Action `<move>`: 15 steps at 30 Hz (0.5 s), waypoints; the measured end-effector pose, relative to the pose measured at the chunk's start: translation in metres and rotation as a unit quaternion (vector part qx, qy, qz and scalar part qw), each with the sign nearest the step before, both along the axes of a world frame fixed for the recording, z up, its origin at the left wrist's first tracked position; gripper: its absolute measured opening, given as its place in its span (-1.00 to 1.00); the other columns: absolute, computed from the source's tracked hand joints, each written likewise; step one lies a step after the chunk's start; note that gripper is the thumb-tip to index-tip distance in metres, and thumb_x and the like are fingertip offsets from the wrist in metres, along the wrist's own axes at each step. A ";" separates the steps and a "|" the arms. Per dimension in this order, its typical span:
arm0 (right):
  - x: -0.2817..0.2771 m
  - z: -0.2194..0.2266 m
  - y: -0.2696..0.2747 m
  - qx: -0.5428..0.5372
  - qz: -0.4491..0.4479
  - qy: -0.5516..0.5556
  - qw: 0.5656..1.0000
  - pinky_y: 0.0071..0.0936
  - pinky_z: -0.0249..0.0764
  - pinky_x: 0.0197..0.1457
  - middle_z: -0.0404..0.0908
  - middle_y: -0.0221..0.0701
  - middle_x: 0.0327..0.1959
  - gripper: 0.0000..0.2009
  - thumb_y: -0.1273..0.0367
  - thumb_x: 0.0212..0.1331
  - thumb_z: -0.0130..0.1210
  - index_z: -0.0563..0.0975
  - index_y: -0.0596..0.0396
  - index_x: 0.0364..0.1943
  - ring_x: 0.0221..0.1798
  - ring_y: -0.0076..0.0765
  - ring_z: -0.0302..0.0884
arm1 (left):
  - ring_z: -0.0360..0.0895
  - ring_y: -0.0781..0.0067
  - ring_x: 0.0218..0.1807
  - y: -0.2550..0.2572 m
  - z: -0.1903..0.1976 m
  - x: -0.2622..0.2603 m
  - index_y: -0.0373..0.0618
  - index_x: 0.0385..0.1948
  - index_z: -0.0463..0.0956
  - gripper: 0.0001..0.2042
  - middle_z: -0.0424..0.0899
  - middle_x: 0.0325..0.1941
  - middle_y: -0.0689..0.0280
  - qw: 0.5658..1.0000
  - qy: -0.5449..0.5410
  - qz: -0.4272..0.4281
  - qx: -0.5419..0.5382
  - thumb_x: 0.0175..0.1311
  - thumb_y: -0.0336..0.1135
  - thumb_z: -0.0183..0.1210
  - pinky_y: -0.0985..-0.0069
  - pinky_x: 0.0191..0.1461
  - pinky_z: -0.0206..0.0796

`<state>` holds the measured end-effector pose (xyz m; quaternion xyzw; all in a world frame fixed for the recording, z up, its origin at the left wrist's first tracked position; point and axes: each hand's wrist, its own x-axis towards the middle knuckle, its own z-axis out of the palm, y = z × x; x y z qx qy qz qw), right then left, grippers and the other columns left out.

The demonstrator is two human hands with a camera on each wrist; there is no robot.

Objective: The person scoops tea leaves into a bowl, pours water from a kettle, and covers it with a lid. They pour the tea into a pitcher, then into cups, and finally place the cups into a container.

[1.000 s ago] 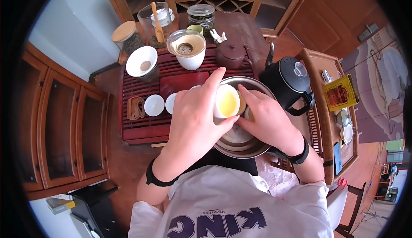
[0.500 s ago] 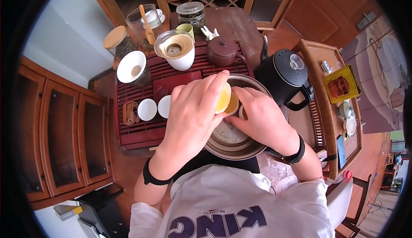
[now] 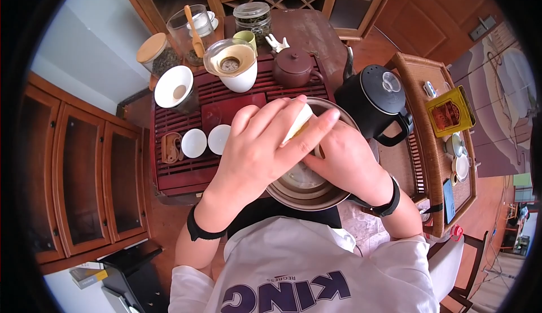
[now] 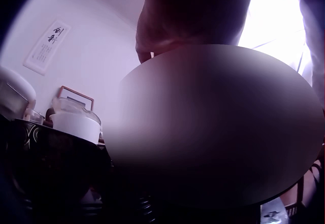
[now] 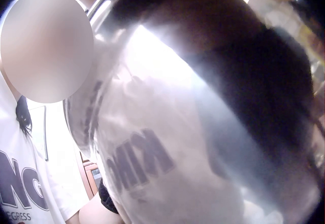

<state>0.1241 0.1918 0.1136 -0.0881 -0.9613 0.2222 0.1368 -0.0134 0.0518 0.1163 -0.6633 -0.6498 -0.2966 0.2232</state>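
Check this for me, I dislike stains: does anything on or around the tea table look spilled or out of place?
Nothing clearly stands out. The white cup in the left grip is tipped over the metal bowl, which looks deliberate. I see no clear spill on the visible tray, and the teapot stands upright.

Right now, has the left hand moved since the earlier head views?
Yes: the left hand has shifted slightly right, away from the nearer white cup on the tea tray; the head view now shows more of that cup.
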 end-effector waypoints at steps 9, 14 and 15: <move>0.000 -0.002 0.001 -0.032 0.001 -0.008 0.999 -0.21 0.58 -0.06 0.61 -0.13 -0.19 -0.27 0.35 -0.09 0.39 0.38 0.40 0.23 -0.12 0.02 0.63 | 0.58 0.19 0.15 -0.009 0.008 0.008 0.12 0.30 0.42 -0.38 0.59 0.25 0.18 0.998 0.055 0.014 0.011 0.11 -0.41 0.30 0.25 0.14 0.27; 0.011 0.025 0.000 0.074 0.003 0.022 0.997 -0.23 0.53 0.18 0.62 -0.12 -0.08 -0.25 0.34 -0.13 0.41 0.41 0.41 0.22 -0.01 -0.01 0.62 | 0.59 0.16 0.08 -0.029 0.020 0.021 -0.13 0.21 0.48 -0.23 0.64 0.13 0.18 0.972 -0.228 0.050 -0.018 -0.21 -0.34 0.58 0.21 0.17 0.27; 0.014 0.031 0.003 0.094 0.021 0.037 0.995 -0.22 0.50 0.26 0.62 -0.12 -0.07 -0.26 0.34 -0.14 0.41 0.42 0.41 0.21 0.00 -0.01 0.61 | 0.60 0.19 0.06 -0.033 0.020 0.023 -0.13 0.19 0.49 -0.23 0.66 0.08 0.19 0.965 -0.257 0.046 -0.029 -0.23 -0.31 0.59 0.23 0.15 0.27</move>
